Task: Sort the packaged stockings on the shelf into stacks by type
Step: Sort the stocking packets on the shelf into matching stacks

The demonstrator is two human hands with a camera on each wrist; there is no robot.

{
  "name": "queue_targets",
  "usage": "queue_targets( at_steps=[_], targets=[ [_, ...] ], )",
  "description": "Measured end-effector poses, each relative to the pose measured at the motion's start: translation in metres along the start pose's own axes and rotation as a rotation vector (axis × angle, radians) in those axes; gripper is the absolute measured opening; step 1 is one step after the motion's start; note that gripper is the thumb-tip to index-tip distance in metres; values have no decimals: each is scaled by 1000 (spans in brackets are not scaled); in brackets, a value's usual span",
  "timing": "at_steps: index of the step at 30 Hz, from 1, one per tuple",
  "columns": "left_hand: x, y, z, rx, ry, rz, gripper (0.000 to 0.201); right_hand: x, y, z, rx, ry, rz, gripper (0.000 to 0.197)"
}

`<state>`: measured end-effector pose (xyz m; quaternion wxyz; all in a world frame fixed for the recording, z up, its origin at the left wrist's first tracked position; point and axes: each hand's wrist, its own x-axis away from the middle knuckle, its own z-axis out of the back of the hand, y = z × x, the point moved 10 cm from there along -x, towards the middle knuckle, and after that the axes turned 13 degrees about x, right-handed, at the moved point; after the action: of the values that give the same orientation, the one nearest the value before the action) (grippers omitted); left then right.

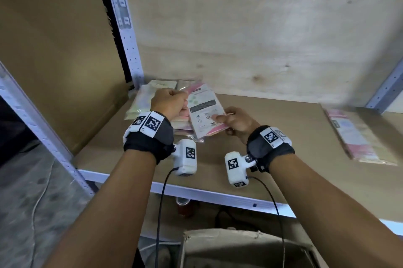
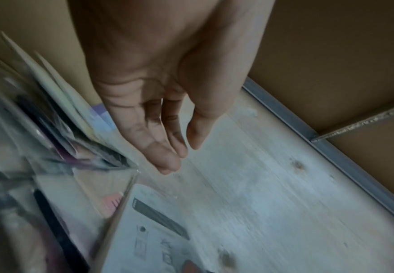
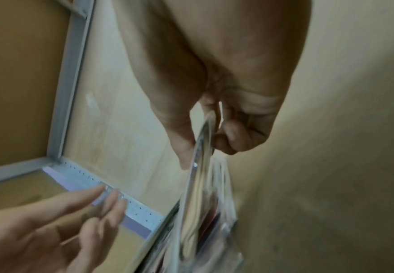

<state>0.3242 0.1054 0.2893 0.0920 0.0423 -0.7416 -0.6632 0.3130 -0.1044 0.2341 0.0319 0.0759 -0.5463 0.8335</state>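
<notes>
My right hand (image 1: 222,123) pinches a white and pink stocking packet (image 1: 205,110) by its near right corner, thumb on top and fingers underneath, and holds it tilted above the shelf. The right wrist view shows the packet (image 3: 203,170) edge-on between thumb and fingers. My left hand (image 1: 174,102) hovers at the packet's left edge; in the left wrist view its fingers (image 2: 168,158) are straight and hold nothing. Under the held packet lie more pink packets (image 1: 181,124). A pale green and cream stack (image 1: 141,102) sits in the back left corner. A pink stack (image 1: 359,136) lies at the right.
The brown shelf board (image 1: 261,147) has a white metal front rail (image 1: 196,193). A perforated upright post (image 1: 126,34) and a large cardboard box (image 1: 54,53) stand at the left. Plywood (image 1: 261,27) closes the back. A grey box (image 1: 239,248) sits below the shelf.
</notes>
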Motion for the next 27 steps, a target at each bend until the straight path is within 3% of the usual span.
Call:
queue_targets(
  at_steps=[4, 6, 11, 13, 15, 18, 20, 23, 25, 27],
  targets=[
    [12, -14, -48, 2, -154, 89, 19, 37, 3, 49, -71, 64, 108, 23],
    [23, -24, -78, 90, -265, 173, 33, 55, 0, 79, -65, 125, 185, 27],
    [48, -30, -135, 379, -373, 320, 61, 93, -11, 128, 271, 306, 349, 12],
    [55, -33, -156, 414, -387, 328, 60, 110, -10, 141, 369, 367, 421, 12],
    [56, -41, -167, 436, -349, 326, 41, 121, -8, 146, 404, 364, 458, 15],
    [57, -51, -176, 420, -321, 323, 8, 118, 7, 149, 503, 267, 362, 26],
    [55, -53, -179, 402, -329, 298, 13, 118, 16, 159, 476, 229, 308, 31],
    [59, -56, -185, 369, -384, 299, 24, 122, 24, 194, 354, 367, 286, 43],
    [68, -59, -194, 337, -455, 324, 21, 120, 42, 213, 315, 429, 164, 54],
    [76, -62, -203, 322, -521, 344, 16, 116, 70, 216, 185, 357, -17, 57]
  ],
)
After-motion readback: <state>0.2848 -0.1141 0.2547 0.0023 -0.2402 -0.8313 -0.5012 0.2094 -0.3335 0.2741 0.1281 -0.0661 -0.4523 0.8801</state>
